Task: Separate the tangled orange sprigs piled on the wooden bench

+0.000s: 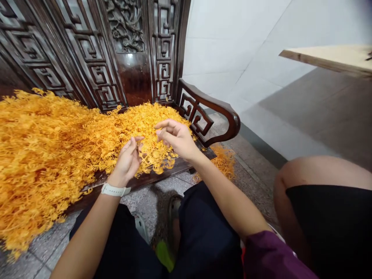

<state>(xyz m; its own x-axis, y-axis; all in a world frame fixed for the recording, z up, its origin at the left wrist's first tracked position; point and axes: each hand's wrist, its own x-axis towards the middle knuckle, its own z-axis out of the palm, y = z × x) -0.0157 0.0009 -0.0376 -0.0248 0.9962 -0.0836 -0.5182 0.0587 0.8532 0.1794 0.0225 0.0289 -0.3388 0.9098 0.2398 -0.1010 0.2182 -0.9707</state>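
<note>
A heap of orange-yellow, curly, artificial-flower-like pieces (72, 135) covers the dark wooden bench seat. In front of its right part, my left hand (127, 161) is closed, thumb and forefinger drawn together. Whatever lies between those fingertips is too small to make out. To its right, my right hand (178, 141) reaches in with thumb and forefinger curled close together, pointing left. Anything in that pinch blends into the orange behind it. A short gap separates the two hands. Below them, loose pieces (158, 164) lie along the seat's front edge.
The carved bench back (135, 81) rises behind the heap, and a curved armrest (229, 120) closes its right end. More orange pieces (223, 161) lie on the floor. A wooden board (328, 58) juts in at upper right. Another person's knee (319, 170) is close on the right.
</note>
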